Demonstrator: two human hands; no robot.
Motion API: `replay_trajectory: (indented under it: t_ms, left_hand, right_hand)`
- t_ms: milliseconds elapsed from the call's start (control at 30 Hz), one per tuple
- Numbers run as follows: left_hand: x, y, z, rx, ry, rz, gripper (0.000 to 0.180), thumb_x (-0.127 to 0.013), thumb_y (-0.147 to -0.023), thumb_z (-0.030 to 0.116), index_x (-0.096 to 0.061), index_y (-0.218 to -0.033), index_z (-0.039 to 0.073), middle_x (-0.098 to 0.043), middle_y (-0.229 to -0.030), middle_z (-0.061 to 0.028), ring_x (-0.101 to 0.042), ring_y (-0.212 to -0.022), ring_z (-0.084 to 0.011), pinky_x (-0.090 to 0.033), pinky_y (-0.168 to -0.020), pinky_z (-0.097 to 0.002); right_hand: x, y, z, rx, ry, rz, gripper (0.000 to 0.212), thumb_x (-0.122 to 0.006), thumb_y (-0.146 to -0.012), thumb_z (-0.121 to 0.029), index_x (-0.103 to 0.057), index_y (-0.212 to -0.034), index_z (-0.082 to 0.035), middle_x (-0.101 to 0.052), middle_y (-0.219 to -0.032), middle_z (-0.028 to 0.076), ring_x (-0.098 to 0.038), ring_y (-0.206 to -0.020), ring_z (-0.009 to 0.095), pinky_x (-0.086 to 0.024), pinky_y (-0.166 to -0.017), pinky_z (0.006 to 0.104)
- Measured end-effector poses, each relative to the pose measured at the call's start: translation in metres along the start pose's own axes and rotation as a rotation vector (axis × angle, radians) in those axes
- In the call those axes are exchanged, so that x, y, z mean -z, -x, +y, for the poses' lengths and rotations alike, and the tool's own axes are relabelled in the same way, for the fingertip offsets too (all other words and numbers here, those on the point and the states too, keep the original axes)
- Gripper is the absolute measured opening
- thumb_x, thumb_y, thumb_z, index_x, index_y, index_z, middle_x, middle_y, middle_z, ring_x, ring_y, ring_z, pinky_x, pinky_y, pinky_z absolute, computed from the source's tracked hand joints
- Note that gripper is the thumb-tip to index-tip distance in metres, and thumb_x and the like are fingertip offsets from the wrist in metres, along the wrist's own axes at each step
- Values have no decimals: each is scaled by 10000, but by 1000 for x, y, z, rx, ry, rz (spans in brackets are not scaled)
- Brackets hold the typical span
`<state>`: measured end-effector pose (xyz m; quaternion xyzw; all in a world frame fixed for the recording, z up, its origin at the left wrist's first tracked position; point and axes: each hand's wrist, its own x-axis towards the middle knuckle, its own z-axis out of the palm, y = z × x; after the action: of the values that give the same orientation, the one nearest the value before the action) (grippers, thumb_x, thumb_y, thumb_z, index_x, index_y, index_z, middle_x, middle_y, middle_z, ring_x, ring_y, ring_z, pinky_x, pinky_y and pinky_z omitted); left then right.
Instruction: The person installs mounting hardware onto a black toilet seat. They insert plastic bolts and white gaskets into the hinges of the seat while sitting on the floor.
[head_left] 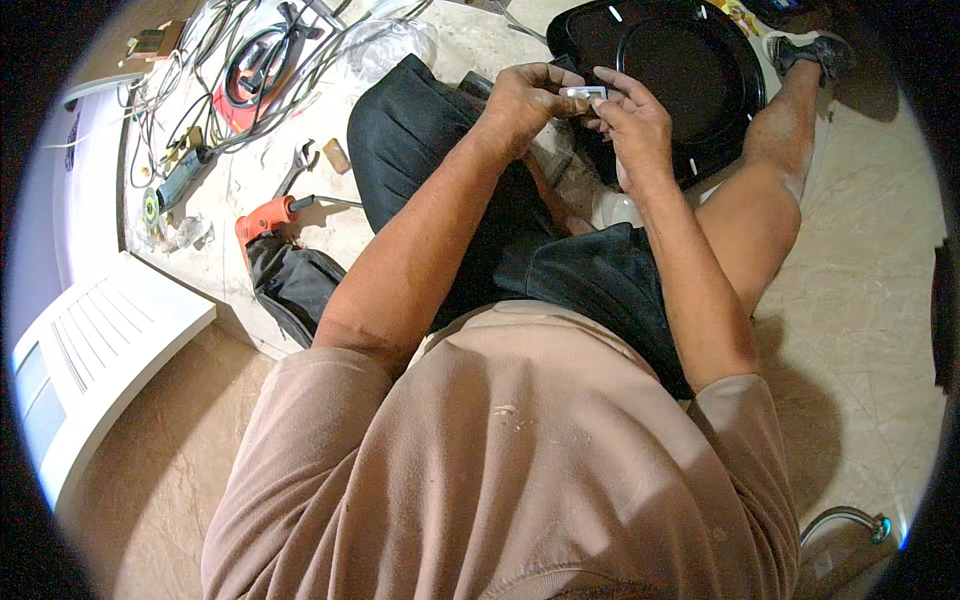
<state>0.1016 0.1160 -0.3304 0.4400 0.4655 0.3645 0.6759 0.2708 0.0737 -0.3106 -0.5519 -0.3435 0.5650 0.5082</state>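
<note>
Both my hands are raised together over my lap, fingers bent around a small white plastic piece (586,92). My left hand (522,103) pinches one end of it between thumb and fingers. At the other end, the thumb and fingers of my right hand (640,122) close on it, partly hiding its shape. Just beyond and right of my hands lies a black toilet seat (745,85), with several small white pads around its rim. Below my hands, between my legs, a rounded translucent whitish object (617,208) is partly covered.
On the left lie an orange power drill (268,218), a black bag (290,285), a wrench (297,168) and an angle grinder (180,180). Tangled cables (200,75) and clear plastic wrap (390,48) spread behind. A white printed carton (130,340) stands left; a metal hose (835,515) lies lower right.
</note>
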Motion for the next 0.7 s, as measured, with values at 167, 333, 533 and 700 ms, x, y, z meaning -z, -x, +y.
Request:
replay_trajectory:
  t_ms: [167,333,533,700]
  left_hand:
    - [3,-4,-4,68,194,-13,271,-716,-883,-20,-661,-1144,-64,-737,-1005,-147,-724,-889,-222,-594,-837,-340]
    - [3,-4,-4,109,225,-12,254,-685,-902,-25,-651,-1147,-79,-735,-1015,-168,-731,-900,-240,-600,-852,-349]
    - [2,-2,-1,99,263,14,247,-670,-907,-26,-644,-1142,-96,-733,-1027,-180,-738,-905,-255,-610,-856,-351]
    - [2,-1,0,64,279,40,238,-676,-891,-35,-644,-1116,-106,-730,-1016,-191,-739,-890,-251,-616,-846,-347]
  right_hand:
    - [-2,-4,6,490,579,-45,358,-647,-889,13,-722,-1225,-87,-722,-948,83,-714,-863,233,-568,-756,293]
    - [4,-4,5,424,638,-19,317,-659,-886,-1,-745,-1174,-103,-737,-970,105,-730,-950,263,-593,-801,322]
    - [2,1,-5,328,627,90,200,-720,-863,-71,-752,-1060,-58,-735,-997,142,-724,-938,295,-574,-825,385]
    - [1,3,-8,583,906,117,155,-734,-859,-106,-740,-1000,-42,-721,-969,158,-706,-892,357,-557,-789,421]
